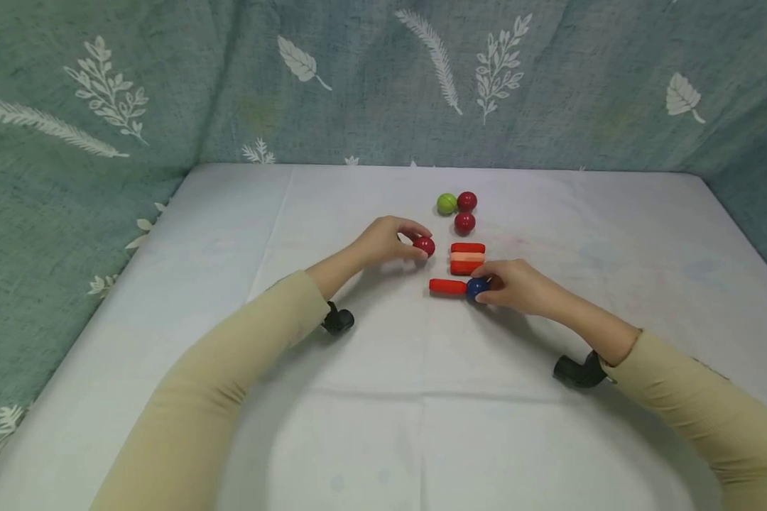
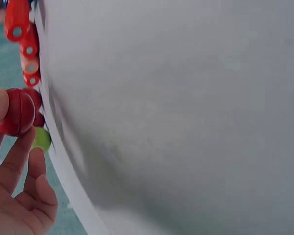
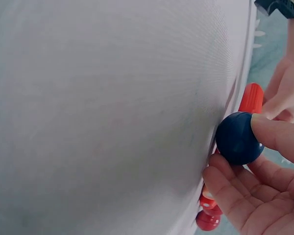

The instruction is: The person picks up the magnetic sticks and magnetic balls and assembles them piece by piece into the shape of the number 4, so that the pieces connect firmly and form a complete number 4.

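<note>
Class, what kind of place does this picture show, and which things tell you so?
Probably a staged tabletop recording booth: a white-covered table, leaf-print cloth walls, and only toy balls and red rods.

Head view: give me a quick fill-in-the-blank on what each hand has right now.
1. The left hand pinches a ____ ball.
2. The right hand holds a blue ball against the end of a red ____.
3. The only ball beside the two far red balls is ____.

Missing words: red; stick; green
</note>
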`<state>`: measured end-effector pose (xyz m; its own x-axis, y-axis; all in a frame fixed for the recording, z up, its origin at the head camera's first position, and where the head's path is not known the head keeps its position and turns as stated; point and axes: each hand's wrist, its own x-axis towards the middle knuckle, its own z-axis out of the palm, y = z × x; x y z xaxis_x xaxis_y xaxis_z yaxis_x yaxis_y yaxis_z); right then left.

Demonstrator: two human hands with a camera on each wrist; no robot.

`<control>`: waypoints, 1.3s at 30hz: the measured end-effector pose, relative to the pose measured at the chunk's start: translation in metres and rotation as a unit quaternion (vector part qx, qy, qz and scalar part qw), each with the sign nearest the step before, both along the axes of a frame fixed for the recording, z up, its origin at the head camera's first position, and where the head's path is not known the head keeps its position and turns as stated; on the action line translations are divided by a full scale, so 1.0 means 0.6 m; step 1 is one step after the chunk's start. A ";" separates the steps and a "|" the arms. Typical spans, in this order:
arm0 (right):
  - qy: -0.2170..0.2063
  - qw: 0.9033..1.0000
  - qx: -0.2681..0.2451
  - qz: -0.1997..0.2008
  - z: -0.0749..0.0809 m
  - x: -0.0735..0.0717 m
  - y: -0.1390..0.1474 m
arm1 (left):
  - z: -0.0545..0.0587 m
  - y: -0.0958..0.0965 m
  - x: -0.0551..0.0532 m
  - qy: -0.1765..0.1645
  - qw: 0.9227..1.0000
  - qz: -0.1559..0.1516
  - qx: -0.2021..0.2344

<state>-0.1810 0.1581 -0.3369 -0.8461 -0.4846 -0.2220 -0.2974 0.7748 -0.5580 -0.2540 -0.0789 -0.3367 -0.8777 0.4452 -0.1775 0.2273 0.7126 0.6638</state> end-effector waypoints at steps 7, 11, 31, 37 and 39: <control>0.001 1.000 0.003 0.002 0.001 0.002 0.001 | 0.002 -0.009 0.032 -0.004 1.000 -0.011 -0.011; 0.003 1.000 0.001 0.003 0.001 0.002 0.002 | -0.001 -0.013 0.045 -0.005 1.000 -0.012 -0.016; 0.008 1.000 0.000 0.002 0.001 0.001 -0.001 | -0.008 -0.013 0.079 -0.018 0.999 -0.028 -0.022; 0.004 1.000 -0.004 0.006 0.001 0.001 0.000 | -0.008 -0.012 0.083 -0.021 0.999 -0.031 -0.025; 0.004 1.000 -0.006 0.007 0.001 0.001 0.001 | -0.008 -0.013 0.086 -0.022 0.999 -0.033 -0.030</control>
